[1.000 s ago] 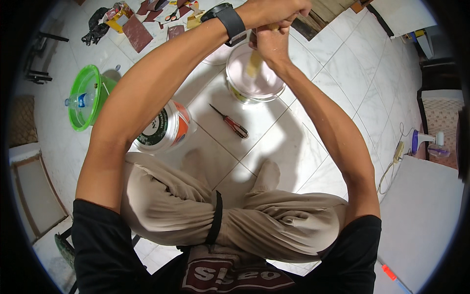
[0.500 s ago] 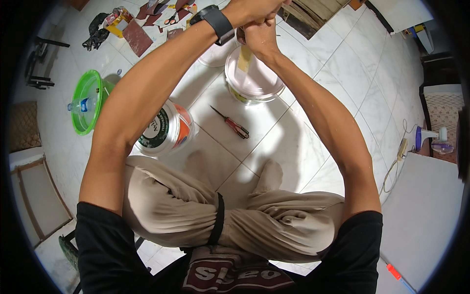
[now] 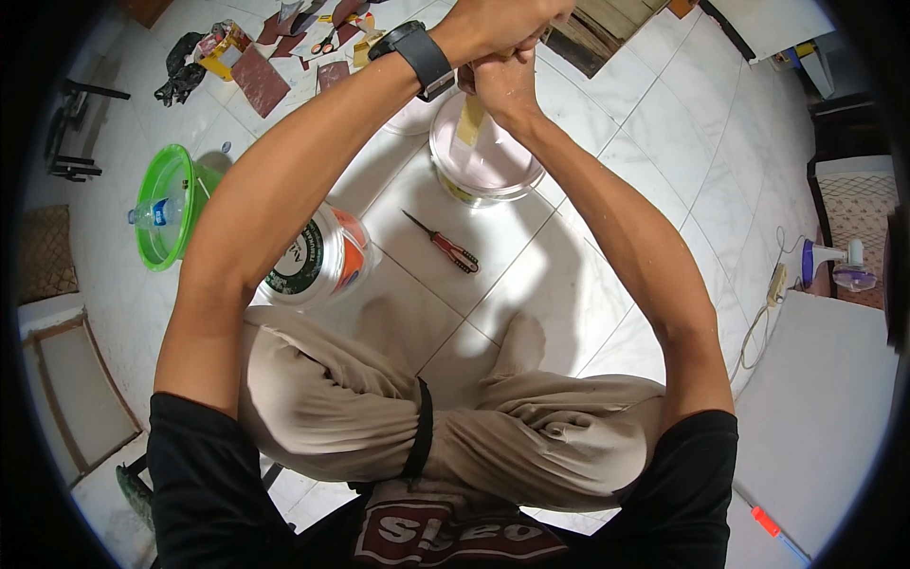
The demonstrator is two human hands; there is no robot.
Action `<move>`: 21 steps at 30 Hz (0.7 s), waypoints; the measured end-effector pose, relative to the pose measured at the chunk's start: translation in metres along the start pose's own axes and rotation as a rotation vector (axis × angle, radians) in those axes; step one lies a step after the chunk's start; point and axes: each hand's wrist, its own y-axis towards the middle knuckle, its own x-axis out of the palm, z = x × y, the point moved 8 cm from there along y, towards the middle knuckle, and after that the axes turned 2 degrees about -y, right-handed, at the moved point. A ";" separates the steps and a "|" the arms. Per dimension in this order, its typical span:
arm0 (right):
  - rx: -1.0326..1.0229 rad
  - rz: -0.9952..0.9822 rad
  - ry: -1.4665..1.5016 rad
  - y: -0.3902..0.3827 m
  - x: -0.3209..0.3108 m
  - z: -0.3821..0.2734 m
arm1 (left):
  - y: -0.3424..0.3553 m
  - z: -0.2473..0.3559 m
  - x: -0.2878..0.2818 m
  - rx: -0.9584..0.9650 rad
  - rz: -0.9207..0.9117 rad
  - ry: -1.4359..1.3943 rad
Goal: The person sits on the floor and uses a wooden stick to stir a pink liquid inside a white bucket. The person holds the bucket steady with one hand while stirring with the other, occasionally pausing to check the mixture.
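Both hands are stacked one over the other above an open bucket (image 3: 445, 171) of pale pinkish-white paint (image 3: 502, 161). A flat wooden stick (image 3: 468, 123) stands slightly tilted in the paint, its upper end hidden by the hands. My right hand (image 3: 502, 83) is closed round the stick just above the rim. Higher up, my left hand (image 3: 517, 27), with a black watch on its wrist, is closed too and rests against the right; the part it grips is covered. A red-and-black-handled screwdriver-like tool (image 3: 442, 242) lies on the tiles nearer to me.
A lidded white paint bucket (image 3: 327, 256) stands by my left forearm. Further left is a green basin (image 3: 190, 204) with a plastic bottle (image 3: 159, 211). Sandpaper pieces (image 3: 258, 81) and scissors (image 3: 325, 44) lie at the far left; a wooden panel (image 3: 602, 33) lies at the far right.
Hands and stick keep nearly the same place over the bucket, with only a slight shift. The whole view has shifted a little; nothing was let go or picked up.
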 end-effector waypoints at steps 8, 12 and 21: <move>-0.362 -0.055 -0.751 0.006 -0.024 -0.047 | -0.004 0.039 0.022 0.326 -0.160 -0.056; -0.071 0.037 -0.324 0.012 -0.054 -0.065 | -0.029 0.110 0.027 0.369 -0.286 0.055; -0.135 0.028 -0.093 -0.004 -0.049 -0.186 | -0.026 0.127 -0.072 0.509 0.136 0.381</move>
